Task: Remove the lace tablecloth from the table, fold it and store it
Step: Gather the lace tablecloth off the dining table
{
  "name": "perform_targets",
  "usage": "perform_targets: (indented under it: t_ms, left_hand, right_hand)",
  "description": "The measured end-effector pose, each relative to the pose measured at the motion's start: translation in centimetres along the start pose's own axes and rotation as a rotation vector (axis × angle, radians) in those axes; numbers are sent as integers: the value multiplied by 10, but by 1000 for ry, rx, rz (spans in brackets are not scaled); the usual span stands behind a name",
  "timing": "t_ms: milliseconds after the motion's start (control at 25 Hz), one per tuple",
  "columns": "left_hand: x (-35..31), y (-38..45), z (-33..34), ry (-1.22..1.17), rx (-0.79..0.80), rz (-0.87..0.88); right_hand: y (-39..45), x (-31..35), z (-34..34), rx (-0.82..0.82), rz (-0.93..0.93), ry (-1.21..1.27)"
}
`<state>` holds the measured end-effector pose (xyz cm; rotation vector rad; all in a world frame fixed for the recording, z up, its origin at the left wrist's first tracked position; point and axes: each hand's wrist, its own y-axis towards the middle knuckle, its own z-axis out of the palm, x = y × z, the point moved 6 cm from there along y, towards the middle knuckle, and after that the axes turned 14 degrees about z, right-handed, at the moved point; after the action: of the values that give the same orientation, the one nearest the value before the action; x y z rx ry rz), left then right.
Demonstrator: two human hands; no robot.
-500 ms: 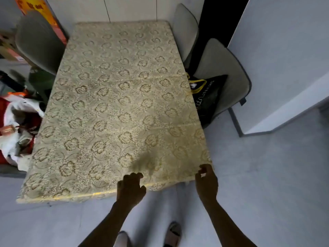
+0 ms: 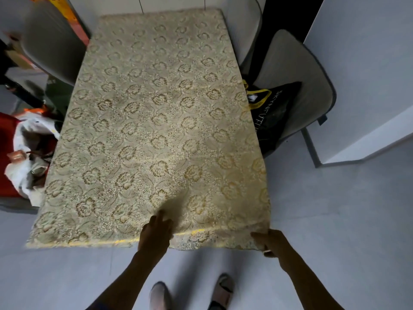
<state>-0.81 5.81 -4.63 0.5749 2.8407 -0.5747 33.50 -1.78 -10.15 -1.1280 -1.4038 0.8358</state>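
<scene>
One tablecloth [image 2: 156, 121], three chairs [image 2: 297, 77], two hands [image 2: 156, 233], one black bag [image 2: 274, 113].

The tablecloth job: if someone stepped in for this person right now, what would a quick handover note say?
Left hand: resting on the tablecloth at the near edge, fingers on top; grip unclear.
Right hand: pinching the cloth's near right corner.
Cloth: spread flat over the whole table, only the near right edge slightly bunched.
Done: corner taken hold of, nothing more.
Left: pull the cloth off, fold it, store it. The storage place is not in view.
</scene>
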Motion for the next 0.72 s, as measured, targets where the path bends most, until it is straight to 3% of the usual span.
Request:
perform_targets:
  t_ms: [80,160,240,320,400,520,560,600,720]
  left_hand:
    - [9,2,-16,-133,13,-48]
    - [16,7,-30,-291,122,-38]
    - [22,15,-54,-385,215,20]
    - [30,33,-89,-445,178,64]
    - [41,66,-137,-410,-56,42]
    - [65,112,-215,-311,-681,-184]
    - [67,123,-226,-353,-787,-169]
    - [64,131,-226,-394,-781,-94]
    - [42,127,-172,-280,-490,149]
  right_hand:
    - [-19,4,3,139,-16,132]
    - [-40,23,-1,246,-26,300]
    - [-57,57,-7,256,-56,379]
    - [-69,102,-5,248,-101,444]
    - [-81,163,5,261,-196,499]
    - [-99,264,26,361,-442,615]
    - [-98,288,37,332,-495,548]
    - [-95,302,51,235,-522,414]
    - [-65,290,90,-130,-536,-162]
